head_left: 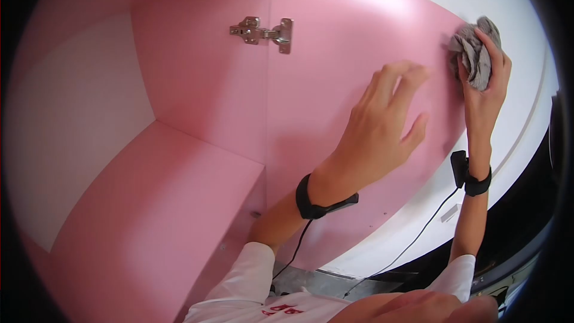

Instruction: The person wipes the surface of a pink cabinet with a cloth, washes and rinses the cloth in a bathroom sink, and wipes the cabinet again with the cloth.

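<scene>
Cloth (473, 60) is bunching in the curled fingers of my right hand (485, 97) at the pink door's (335, 66) outer edge, my empty left hand (378, 128) is hovering half-open, and wiping is seemingly progressing, the remainder unclear.

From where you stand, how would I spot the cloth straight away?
Find the pink door, then follow it right to its outer edge. There the right hand grips the cloth: grey and crumpled, unlike the smooth door or the shiny hinge.
</scene>
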The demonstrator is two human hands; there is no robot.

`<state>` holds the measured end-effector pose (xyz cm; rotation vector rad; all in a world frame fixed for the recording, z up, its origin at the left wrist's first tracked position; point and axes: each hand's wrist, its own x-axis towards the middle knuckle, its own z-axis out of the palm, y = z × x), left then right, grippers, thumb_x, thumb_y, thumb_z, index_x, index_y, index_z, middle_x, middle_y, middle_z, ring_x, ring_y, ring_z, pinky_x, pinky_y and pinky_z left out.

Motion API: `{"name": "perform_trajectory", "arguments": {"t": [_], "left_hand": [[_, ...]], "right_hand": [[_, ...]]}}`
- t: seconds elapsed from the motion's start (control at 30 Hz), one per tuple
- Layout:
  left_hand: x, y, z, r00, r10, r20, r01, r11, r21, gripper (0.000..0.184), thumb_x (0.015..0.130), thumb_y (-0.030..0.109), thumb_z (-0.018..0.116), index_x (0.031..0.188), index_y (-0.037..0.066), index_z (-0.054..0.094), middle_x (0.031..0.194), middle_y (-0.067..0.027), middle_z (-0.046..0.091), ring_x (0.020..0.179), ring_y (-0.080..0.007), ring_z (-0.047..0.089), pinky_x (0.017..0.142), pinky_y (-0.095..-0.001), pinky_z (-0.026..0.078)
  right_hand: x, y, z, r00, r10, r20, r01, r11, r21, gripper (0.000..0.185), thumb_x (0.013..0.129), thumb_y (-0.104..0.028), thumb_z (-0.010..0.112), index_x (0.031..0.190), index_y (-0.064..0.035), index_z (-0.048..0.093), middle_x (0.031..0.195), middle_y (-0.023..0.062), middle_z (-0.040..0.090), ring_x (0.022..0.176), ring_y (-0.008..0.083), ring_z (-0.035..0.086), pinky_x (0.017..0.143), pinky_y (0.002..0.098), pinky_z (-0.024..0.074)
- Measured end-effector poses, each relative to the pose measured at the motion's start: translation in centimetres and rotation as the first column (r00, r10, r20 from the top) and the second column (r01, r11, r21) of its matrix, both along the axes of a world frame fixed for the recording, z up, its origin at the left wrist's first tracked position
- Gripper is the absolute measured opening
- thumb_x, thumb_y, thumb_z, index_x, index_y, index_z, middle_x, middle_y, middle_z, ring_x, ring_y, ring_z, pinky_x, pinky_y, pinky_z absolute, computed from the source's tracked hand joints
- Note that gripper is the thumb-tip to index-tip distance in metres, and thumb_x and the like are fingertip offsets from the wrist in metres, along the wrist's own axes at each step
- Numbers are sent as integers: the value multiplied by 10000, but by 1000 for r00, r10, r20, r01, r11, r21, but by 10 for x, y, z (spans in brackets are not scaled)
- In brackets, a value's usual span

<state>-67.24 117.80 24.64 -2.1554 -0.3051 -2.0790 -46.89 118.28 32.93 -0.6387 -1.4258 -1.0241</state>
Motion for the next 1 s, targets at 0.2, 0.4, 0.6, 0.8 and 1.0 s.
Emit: {"name": "perform_trajectory", "arguments": {"t": [0.2,0.4,0.6,0.8,1.0], "left_hand": [[-33,36,40,982,24,185,-55,984,167,591,862,31,672,1419,-3,481,1370,-259,501,1204,-453,550,1004,-505,490],[-82,55,44,937,173,304,-205,976,75,592,887,66,640,1440,-49,462,1422,-287,488,1297,-469,494,1080,-506,440],[-102,36,53,858,264,440,-236,964,-119,419,999,139,497,1370,-53,538,1344,-246,562,1192,-417,568,1026,-482,463],[-85,31,52,870,190,454,-79,965,-252,487,966,111,499,1429,-40,491,1323,-242,550,1156,-402,597,998,-457,492],[-54,40,11,907,200,371,-199,979,-42,580,891,75,583,1437,-78,460,1342,-279,515,1195,-443,569,1032,-480,474]], "right_hand": [[-101,9,28,956,-43,289,41,999,12,542,716,-81,821,1240,-148,700,1172,137,627,1066,334,627,883,421,552],[-173,6,41,932,94,351,-25,980,-196,405,806,-132,789,1185,-66,662,1091,198,575,1010,390,560,889,464,489],[-215,44,44,901,204,383,-118,965,-235,473,754,-115,807,1209,-109,678,1157,163,606,1014,357,592,846,443,532],[-200,54,43,901,143,410,-136,990,-47,511,663,-78,830,1156,-119,703,1150,115,625,939,318,612,718,415,591],[-156,30,8,908,85,410,-40,992,-118,466,727,-47,763,1176,-149,688,1218,94,615,1006,338,605,794,417,584]]}}
